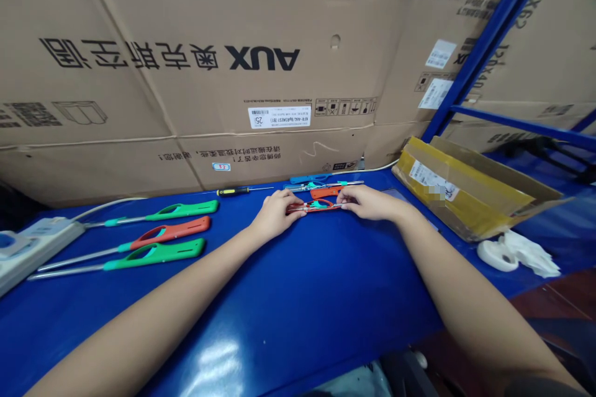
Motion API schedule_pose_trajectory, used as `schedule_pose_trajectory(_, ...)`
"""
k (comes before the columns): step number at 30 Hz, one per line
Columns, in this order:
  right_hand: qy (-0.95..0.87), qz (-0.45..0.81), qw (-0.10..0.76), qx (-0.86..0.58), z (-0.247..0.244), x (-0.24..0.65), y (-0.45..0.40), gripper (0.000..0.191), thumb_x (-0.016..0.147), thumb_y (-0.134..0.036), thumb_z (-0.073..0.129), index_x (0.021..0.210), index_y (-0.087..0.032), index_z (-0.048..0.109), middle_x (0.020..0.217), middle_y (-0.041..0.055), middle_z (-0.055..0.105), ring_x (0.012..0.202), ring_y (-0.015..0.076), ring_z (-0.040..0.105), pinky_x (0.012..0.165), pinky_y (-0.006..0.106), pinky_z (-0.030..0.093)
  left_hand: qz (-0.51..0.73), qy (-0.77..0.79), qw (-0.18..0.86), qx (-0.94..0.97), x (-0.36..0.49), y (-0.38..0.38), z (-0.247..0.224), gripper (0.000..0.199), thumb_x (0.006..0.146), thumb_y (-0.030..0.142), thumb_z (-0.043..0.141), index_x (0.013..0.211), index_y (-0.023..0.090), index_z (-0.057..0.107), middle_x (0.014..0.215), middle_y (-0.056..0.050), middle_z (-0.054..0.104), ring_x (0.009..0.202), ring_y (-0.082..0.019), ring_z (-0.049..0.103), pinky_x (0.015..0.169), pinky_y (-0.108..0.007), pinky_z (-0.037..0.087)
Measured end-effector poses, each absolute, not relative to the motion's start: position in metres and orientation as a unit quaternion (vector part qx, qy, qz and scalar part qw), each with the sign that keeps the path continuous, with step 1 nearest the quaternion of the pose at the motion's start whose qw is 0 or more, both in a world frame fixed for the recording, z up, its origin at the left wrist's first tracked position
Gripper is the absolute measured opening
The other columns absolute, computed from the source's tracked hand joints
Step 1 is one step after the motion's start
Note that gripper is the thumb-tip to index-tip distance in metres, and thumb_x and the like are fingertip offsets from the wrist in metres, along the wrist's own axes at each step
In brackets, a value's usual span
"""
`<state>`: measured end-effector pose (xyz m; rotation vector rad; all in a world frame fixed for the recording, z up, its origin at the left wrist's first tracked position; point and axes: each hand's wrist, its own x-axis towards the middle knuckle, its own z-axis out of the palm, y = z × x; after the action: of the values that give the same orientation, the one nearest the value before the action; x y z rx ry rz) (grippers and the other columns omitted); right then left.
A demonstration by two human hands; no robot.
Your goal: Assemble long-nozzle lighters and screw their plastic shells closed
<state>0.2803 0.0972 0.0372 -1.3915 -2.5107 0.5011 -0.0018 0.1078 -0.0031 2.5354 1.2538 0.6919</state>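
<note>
Both hands work on a red long-reach lighter body (pixel 323 205) with a turquoise trigger piece, low over the blue table. My left hand (pixel 278 212) closes thumb and fingers on its left end. At the right end, my right hand (pixel 364 201) has its fingertips pinched together on the lighter or a small part at its tip; which, I cannot tell. Just behind lie an orange-red lighter shell (pixel 326 191) and a blue lighter (pixel 310 179), with thin metal parts between them. My fingers partly hide the held lighter's ends.
At the left lie a green lighter (pixel 184 210), a red lighter (pixel 174 231) and another green lighter (pixel 161 252), near a white power strip (pixel 46 242). A yellow-black screwdriver (pixel 233 190) rests by the cardboard wall (pixel 195 93). An open yellow-taped box (pixel 447 192) and white tape roll (pixel 497 255) are right.
</note>
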Motion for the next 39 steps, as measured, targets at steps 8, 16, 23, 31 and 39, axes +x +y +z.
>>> schedule_pose_trajectory(8,-0.867,0.186,0.102,-0.451,0.0415,0.2855,0.0962,0.017,0.091,-0.023,0.059,0.095,-0.019,0.074,0.098,0.0087,0.075,0.088,0.0226,0.067,0.081,0.034,0.050,0.251,0.416,0.179,0.856,-0.0032,0.1125,-0.0063,0.022,0.085,0.033,0.077,0.104,0.022,0.075,0.104,-0.006,0.071,0.101,-0.024,0.064,0.088,-0.036,0.049)
schedule_pose_trajectory(16,-0.867,0.168,0.110,-0.456,0.0394,0.2828,0.0959,0.016,0.091,-0.025,0.059,0.092,-0.019,0.074,0.096,0.0095,0.074,0.086,0.0232,0.066,0.080,0.035,0.050,0.262,0.422,0.196,0.846,-0.0038,0.1134,-0.0060,0.023,0.081,0.031,0.080,0.101,0.022,0.078,0.098,-0.006,0.070,0.093,-0.022,0.064,0.083,-0.034,0.050)
schedule_pose_trajectory(23,-0.875,0.173,0.118,-0.437,0.0387,0.2856,0.0989,0.019,0.091,-0.027,0.059,0.097,-0.019,0.076,0.098,0.0092,0.075,0.091,0.0230,0.067,0.086,0.036,0.050,0.279,0.420,0.216,0.836,-0.0029,0.1173,-0.0102,0.024,0.077,0.030,0.082,0.099,0.021,0.080,0.092,-0.005,0.069,0.082,-0.020,0.065,0.075,-0.031,0.052)
schedule_pose_trajectory(31,-0.883,0.181,0.134,-0.412,0.0391,0.2852,0.0997,0.020,0.091,-0.027,0.059,0.097,-0.019,0.077,0.098,0.0087,0.076,0.091,0.0226,0.068,0.087,0.036,0.051,0.286,0.420,0.225,0.831,-0.0036,0.1169,-0.0096,0.027,0.074,0.030,0.085,0.098,0.019,0.081,0.088,-0.004,0.067,0.076,-0.018,0.064,0.072,-0.030,0.053)
schedule_pose_trajectory(39,-0.882,0.193,0.147,-0.404,0.0388,0.2808,0.0986,0.019,0.091,-0.023,0.060,0.096,-0.017,0.077,0.098,0.0093,0.076,0.091,0.0219,0.068,0.089,0.036,0.051,0.263,0.434,0.214,0.835,-0.0073,0.1092,-0.0009,0.026,0.075,0.030,0.084,0.098,0.018,0.080,0.089,-0.004,0.068,0.077,-0.018,0.064,0.072,-0.030,0.053)
